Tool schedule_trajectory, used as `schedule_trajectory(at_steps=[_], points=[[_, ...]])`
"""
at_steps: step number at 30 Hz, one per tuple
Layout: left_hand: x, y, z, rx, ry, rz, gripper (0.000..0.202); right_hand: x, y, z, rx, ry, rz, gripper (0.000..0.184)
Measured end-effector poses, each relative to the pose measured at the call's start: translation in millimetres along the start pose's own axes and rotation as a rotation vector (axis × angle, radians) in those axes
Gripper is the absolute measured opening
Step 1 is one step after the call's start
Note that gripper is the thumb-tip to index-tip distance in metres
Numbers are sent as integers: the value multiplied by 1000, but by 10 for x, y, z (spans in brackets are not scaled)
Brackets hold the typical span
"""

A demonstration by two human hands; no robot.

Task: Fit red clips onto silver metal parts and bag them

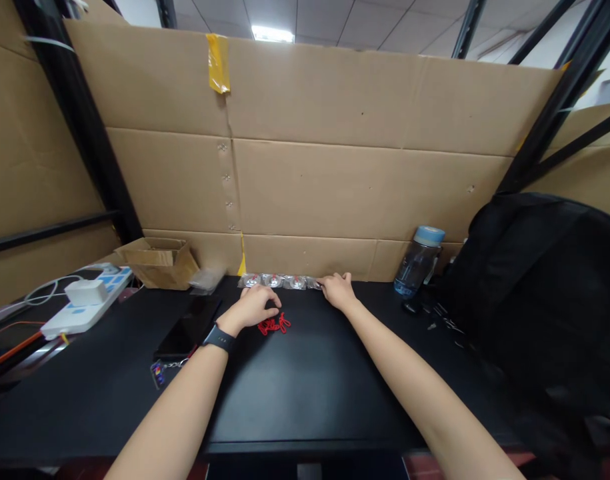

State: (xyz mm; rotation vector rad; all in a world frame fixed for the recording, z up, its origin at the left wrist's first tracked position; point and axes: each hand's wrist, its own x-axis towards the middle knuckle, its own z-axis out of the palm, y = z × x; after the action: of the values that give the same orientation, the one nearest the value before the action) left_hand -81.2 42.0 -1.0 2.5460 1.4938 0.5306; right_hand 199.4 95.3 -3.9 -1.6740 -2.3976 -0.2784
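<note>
A row of small clear plastic packets (pixel 273 281) with shiny round contents and red marks lies along the back of the black table. My left hand (pixel 253 307) is just in front of the row's left part, thumb apart and fingers slightly bent, with nothing visible in it. Beside its thumb, a bundle of red cord (pixel 269 326) rests on the table. At the row's right end, my right hand (pixel 337 291) reaches a finger to the last packet, other fingers apart. Its palm side is hidden.
Cardboard panels (pixel 319 193) wall the table's back. To the left are a phone (pixel 191 327), an open cardboard box (pixel 159 263) and a white power strip (pixel 87 310). A water bottle (pixel 417 263) and a black backpack (pixel 539 300) stand on the right.
</note>
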Motion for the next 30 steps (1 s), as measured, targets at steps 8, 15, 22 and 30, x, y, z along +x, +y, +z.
schedule_trajectory(at_steps=[8, 15, 22, 30], points=[[1, 149, 49, -49, -44, 161, 10, -326, 448, -224, 170, -21, -66, 28], [-32, 205, -10, -20, -154, 190, 18, -771, 1025, -160, 514, -168, -141, 64], [-4, 396, 95, 70, -147, 191, 15, -752, 954, -129, 487, -178, -138, 46], [-20, 414, 54, -16, -10, 203, 10, -780, 928, -147, 529, -167, -108, 47]])
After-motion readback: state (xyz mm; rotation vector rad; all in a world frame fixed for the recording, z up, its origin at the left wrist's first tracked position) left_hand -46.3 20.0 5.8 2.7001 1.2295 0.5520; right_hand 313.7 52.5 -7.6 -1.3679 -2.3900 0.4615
